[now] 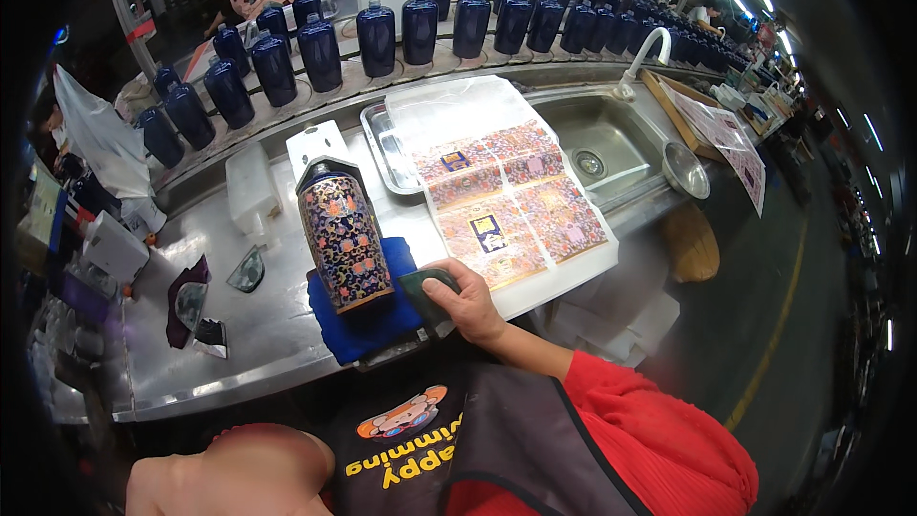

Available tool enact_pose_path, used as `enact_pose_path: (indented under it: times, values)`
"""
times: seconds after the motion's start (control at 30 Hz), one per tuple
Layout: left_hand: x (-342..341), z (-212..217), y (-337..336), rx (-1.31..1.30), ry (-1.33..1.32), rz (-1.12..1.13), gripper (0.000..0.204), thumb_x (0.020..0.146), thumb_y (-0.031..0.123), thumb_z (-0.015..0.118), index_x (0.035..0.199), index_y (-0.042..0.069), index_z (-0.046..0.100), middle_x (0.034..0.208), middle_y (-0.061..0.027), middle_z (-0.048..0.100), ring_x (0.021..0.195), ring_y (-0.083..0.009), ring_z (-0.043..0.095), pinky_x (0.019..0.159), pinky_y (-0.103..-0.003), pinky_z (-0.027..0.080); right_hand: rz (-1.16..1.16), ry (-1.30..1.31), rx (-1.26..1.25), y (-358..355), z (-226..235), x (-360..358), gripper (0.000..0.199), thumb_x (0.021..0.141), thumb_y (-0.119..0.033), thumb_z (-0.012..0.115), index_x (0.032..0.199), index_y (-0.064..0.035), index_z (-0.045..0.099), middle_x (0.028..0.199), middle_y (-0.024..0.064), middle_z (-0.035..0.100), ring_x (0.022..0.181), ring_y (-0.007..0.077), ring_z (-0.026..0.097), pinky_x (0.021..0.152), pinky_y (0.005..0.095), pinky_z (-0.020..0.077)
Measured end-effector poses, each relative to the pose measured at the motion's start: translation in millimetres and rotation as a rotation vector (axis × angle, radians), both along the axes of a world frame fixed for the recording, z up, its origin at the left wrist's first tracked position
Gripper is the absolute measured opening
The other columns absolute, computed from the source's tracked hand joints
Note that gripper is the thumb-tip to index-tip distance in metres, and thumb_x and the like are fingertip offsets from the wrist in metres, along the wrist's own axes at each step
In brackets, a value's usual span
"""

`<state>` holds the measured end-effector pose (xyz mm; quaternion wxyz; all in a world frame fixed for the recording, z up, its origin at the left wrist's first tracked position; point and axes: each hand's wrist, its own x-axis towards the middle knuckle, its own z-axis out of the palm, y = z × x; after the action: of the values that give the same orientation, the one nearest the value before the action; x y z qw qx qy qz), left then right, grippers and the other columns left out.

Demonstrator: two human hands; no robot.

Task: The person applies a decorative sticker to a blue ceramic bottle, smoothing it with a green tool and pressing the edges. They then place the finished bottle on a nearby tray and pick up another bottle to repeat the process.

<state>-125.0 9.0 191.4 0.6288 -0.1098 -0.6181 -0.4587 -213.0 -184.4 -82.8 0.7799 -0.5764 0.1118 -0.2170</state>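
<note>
A dark bottle covered in a floral pattern with gold edging [344, 244] lies on a folded blue cloth [346, 336]. Its neck end meets a white block [315, 141]. Beside the bottle's lower right side, my right hand [468, 304] pinches a dark green, flat scraper [426, 290] between thumb and fingers. Blurred and close at the lower left is my left hand and arm [229, 473]; its fingers cannot be made out. Right of the bottle, a sheet of printed floral decals [521, 201] rests on a white board [583, 272].
Plain dark blue bottles [321, 53] line a curved ledge behind the bench. A sink [611, 148] with a white tap [648, 57] lies far right, near a metal bowl [686, 172]. Loose scrapers [246, 269] and a translucent block [250, 186] sit on the left. Other people work beyond.
</note>
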Motion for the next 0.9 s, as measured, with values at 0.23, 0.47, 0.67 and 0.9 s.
enact_pose_path:
  times: [0.23, 0.47, 0.67, 0.9]
  values:
    - [-0.2, 3.1, 7.6, 0.03, 0.022, -0.008, 0.025, 0.096, 0.011, 0.059, 0.073, 0.011, 0.068, 0.086, -0.0097, 0.072, 0.069, -0.0203, 0.068, 0.09, -0.047, 0.057, 0.021, 0.038, 0.012, -0.4, 1.9, -2.1, 0.021, 0.102, -0.012, 0.064, 0.119, -0.0005, 0.062, 0.101, 0.0033, 0.069, 0.091, 0.0073, 0.063, 0.083, 0.0245, 0.0527]
    - [3.7, -1.3, 7.8, 0.025, 0.033, 0.011, 0.028, 0.098, 0.011, 0.057, 0.072, 0.009, 0.067, 0.086, -0.0123, 0.072, 0.068, -0.0213, 0.068, 0.091, -0.048, 0.057, -0.023, 0.028, -0.027, -0.4, 0.0, -1.8, 0.023, 0.101, -0.015, 0.066, 0.119, -0.0008, 0.063, 0.099, 0.0032, 0.069, 0.088, 0.0067, 0.063, 0.078, 0.023, 0.0532]
    - [16.3, -35.1, 16.6, 0.006, 0.082, 0.163, 0.03, 0.102, 0.031, 0.062, 0.082, 0.012, 0.074, 0.086, -0.0117, 0.073, 0.069, -0.0242, 0.068, 0.1, -0.046, 0.053, -0.006, 0.065, 0.093, -0.5, 15.2, -2.6, 0.021, 0.101, -0.013, 0.065, 0.119, -0.002, 0.063, 0.103, 0.0035, 0.069, 0.091, 0.0067, 0.063, 0.081, 0.0229, 0.0524]
    - [24.8, -125.0, 10.5, 0.631, -0.071, 1.602, 0.043, 0.104, 0.038, 0.055, 0.085, 0.0, 0.064, 0.096, -0.0174, 0.066, 0.085, -0.0257, 0.06, 0.104, -0.048, 0.041, 0.001, 0.09, 0.074, -18.9, 66.3, 7.7, 0.02, 0.097, -0.009, 0.064, 0.116, -0.004, 0.059, 0.101, 0.0013, 0.065, 0.087, 0.0051, 0.059, 0.079, 0.0214, 0.0508]
